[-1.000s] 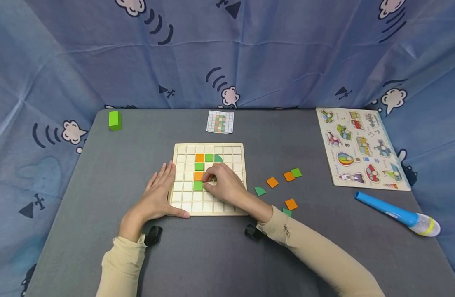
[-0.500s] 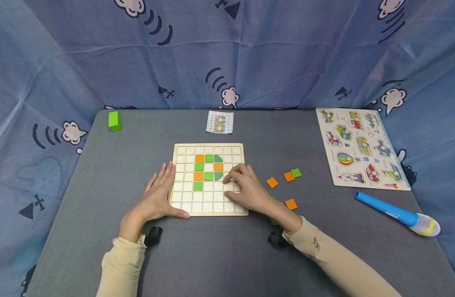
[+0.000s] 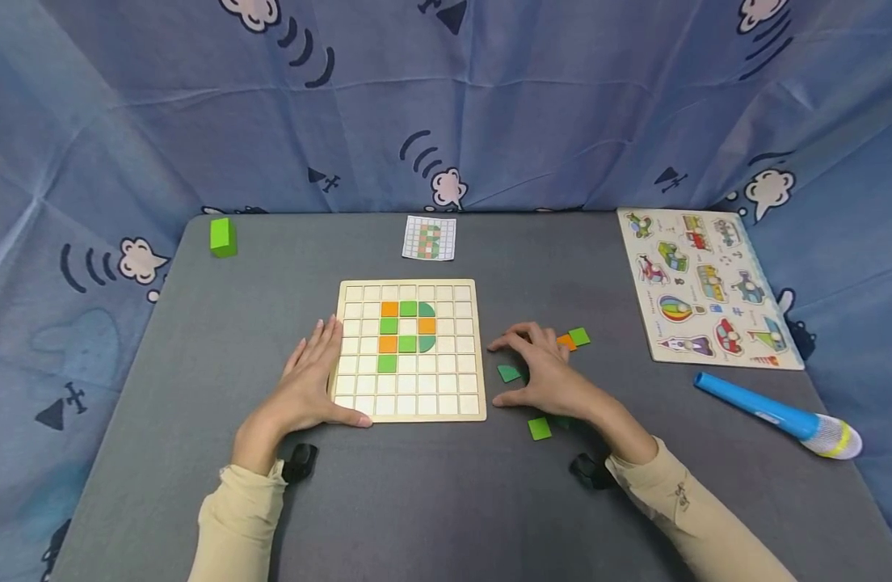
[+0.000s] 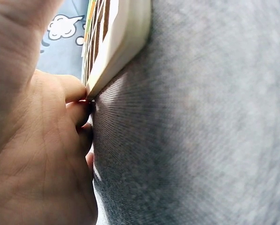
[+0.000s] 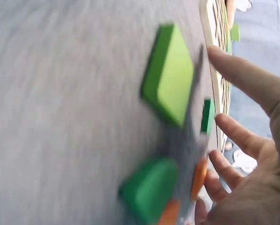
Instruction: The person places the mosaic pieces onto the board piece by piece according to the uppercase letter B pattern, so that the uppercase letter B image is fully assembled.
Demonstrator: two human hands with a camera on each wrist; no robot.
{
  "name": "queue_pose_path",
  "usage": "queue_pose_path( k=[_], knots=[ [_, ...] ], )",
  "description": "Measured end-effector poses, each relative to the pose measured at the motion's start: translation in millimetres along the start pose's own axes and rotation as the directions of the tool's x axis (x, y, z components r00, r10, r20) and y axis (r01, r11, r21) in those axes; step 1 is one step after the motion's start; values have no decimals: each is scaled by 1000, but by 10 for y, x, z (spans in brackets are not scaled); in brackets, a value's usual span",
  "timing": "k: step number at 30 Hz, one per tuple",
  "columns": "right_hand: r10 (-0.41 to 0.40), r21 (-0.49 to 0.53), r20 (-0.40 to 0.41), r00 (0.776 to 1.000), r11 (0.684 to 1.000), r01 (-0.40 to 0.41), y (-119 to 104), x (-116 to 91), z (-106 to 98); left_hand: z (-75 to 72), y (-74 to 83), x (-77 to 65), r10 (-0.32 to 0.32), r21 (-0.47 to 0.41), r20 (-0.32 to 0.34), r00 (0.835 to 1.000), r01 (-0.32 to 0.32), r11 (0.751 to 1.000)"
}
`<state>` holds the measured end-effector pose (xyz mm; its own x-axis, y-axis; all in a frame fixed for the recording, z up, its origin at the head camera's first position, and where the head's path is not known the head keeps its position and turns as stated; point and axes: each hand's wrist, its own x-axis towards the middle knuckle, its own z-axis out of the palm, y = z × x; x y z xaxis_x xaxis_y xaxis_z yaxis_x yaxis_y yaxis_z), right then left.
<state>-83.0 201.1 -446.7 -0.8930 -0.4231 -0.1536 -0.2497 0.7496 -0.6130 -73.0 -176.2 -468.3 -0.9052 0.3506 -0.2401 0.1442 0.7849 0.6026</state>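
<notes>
Pale wooden grid board [image 3: 366,402] is set mid-frame in the head view, with orange and green tiles [image 3: 407,309] seated in its cells. Board's 9 o'clock edge is touched by the left hand [image 3: 304,381], fingers straight, thumb splayed to the near edge; nothing gripped. Off-board at 3 o'clock, the right hand [image 3: 546,373] is held wide, nothing pinched; a dark-green quarter-round [image 3: 508,373] is framed between thumb and index. From that hand, a light-green square [image 3: 540,428] is seen at 6, an orange tile [image 3: 565,342] at 1, partly covered. From the board: printed card [image 3: 429,238] placed at 12, green block [image 3: 223,238] at 10, picture puzzle [image 3: 711,287] between 2 and 3, blue microphone [image 3: 762,410] between 3 and 4.

Left wrist: board corner is met by a finger toward 11.

Right wrist: light-green square is shown near centre, blurred; fingers spread toward 4. Tabletop contact can't be told.
</notes>
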Motion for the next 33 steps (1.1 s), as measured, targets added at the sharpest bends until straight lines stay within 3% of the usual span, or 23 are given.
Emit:
queue_pose_path(
  k=[7,14,26,33],
  knots=[
    [-4,49,-16,1000,999,5,176,-94,-142,5,-16,7,7,2,-5,1000,-7,1000],
    [28,112,-52,998,993,-22,218,-61,-142,10,-26,7,4,6,-5,1000,-4,1000],
    [78,151,-59,995,986,-68,132,-11,-158,9,-27,8,9,16,-8,1000,-9,1000],
    [56,193,-154,986,981,-26,-35,61,-92,-2,-24,14,5,10,-3,1000,-5,1000]
  ],
)
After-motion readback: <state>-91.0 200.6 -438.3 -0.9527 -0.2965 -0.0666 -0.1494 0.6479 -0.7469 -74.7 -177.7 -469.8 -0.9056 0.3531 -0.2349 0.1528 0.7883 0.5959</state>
